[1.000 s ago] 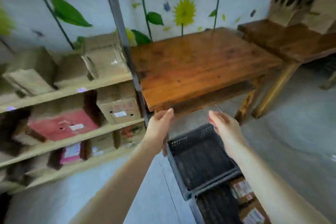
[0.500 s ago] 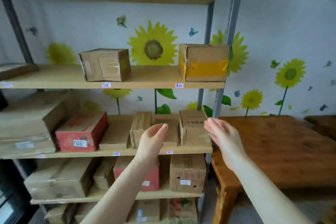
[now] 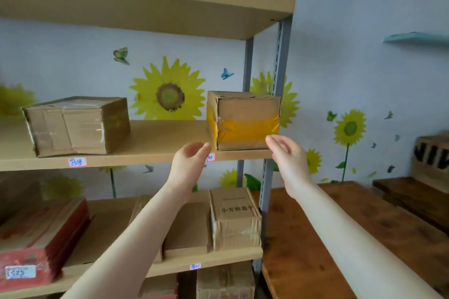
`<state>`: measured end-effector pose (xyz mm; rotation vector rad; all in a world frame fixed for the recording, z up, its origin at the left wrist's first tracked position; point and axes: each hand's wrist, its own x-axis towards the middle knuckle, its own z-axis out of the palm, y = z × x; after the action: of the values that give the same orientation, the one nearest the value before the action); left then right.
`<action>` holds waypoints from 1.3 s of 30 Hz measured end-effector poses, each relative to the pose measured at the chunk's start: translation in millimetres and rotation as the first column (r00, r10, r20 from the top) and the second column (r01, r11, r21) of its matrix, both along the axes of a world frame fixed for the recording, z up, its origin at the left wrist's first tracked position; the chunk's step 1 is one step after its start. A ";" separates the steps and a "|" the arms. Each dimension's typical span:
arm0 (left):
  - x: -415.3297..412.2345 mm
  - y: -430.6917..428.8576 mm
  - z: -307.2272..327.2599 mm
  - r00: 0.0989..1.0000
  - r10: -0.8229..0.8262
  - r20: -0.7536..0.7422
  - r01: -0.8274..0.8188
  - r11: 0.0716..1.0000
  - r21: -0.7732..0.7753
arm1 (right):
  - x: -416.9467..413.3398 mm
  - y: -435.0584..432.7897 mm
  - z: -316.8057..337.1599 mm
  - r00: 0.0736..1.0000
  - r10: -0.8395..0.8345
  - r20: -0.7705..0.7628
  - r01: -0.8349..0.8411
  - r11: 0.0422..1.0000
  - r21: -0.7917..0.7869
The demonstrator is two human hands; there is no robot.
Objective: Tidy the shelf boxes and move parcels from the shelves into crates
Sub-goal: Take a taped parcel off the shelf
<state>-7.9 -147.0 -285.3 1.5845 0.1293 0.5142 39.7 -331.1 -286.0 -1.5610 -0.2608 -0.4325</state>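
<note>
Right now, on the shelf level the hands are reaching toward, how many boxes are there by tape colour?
Box with yellow tape: 1
Box with clear tape: 1
Total: 2
Both hands, left hand and right hand, are open and empty.

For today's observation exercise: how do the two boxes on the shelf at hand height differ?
The left box is wide, low and wrapped in clear tape; the right box is taller, narrower and banded with yellow tape. The left box sits apart from the hands; the right box sits just beyond both. Both are brown cardboard.
</note>
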 end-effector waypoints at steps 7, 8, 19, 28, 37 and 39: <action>71.4 -3.7 18.8 0.996 0.091 -0.002 -0.091 0.994 0.053 | 93.5 -2.8 41.6 0.988 -0.129 0.083 0.131 0.991 -0.011; 78.4 -4.6 19.7 0.997 0.078 0.001 -0.078 0.994 0.078 | 101.4 -0.5 43.5 0.988 -0.128 0.085 0.129 0.992 -0.009; 94.5 30.2 37.6 0.985 0.071 0.159 -0.009 0.933 -0.359 | 117.6 18.0 68.6 0.987 -0.054 0.148 0.049 0.998 0.039; 70.2 62.9 67.8 0.968 -0.091 0.232 0.207 0.812 -0.546 | 101.7 49.3 74.1 0.972 0.234 -0.004 -0.232 0.967 0.104; 56.4 42.4 73.0 0.922 -0.030 0.385 0.046 0.998 -0.034 | 83.6 69.5 99.6 0.901 0.399 -0.167 -0.399 0.916 0.037; 57.9 44.2 69.1 0.928 -0.052 0.368 0.060 0.998 -0.008 | 87.6 65.5 95.6 0.926 0.354 -0.130 -0.338 0.932 0.133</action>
<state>50.0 -102.8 -216.2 1.4417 -0.1954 0.7537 127.3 -265.6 -190.4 -1.3969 -0.3814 -0.0481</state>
